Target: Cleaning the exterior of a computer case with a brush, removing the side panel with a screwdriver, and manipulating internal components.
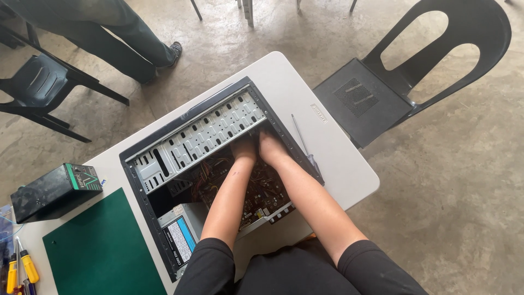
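While both forearms are reached down into the open computer case (pixel 164 150), the left hand (pixel 243 148) and right hand (pixel 271 147) are pressed side by side over the motherboard (pixel 262 191), fingers hidden under the drive bay (pixel 199 136); grip cannot be told. The case is laid flat on the white table (pixel 338 164), power supply (pixel 180 237) at its near corner. A green mat (pixel 101 251) and yellow-handled screwdrivers (pixel 22 267) are seen at left, a second power supply (pixel 54 191) beyond. A screwdriver (pixel 304 145) is lying right of the case. A black chair (pixel 404 82) is standing farther off.
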